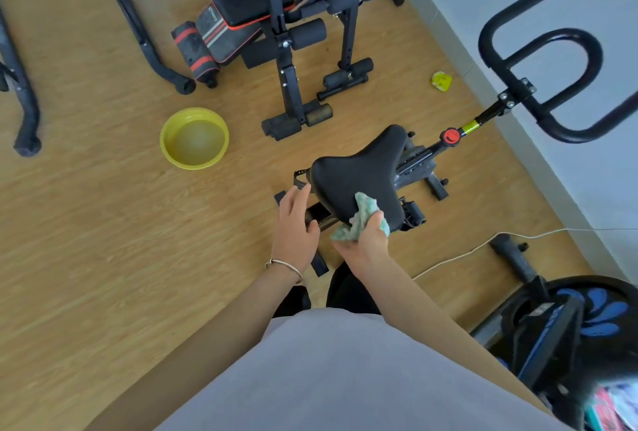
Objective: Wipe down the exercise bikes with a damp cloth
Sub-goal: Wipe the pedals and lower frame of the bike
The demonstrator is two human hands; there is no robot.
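Wood floor; crumpled green cloth (362, 220) on black saddle (359, 171)

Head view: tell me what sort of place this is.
Likely a small home gym or exercise room: a bike saddle with a cloth against it, a folded workout bench behind, and black handlebars by the wall.

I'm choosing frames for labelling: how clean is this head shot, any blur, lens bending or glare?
Head view: soft, even light, faint shadows; saddle, green cloth in the right hand and left hand sharp at centre; wide-angle distortion bows the skirting and floorboards near the edges; lower right corner smeared; dull sheen on the water in the yellow basin.
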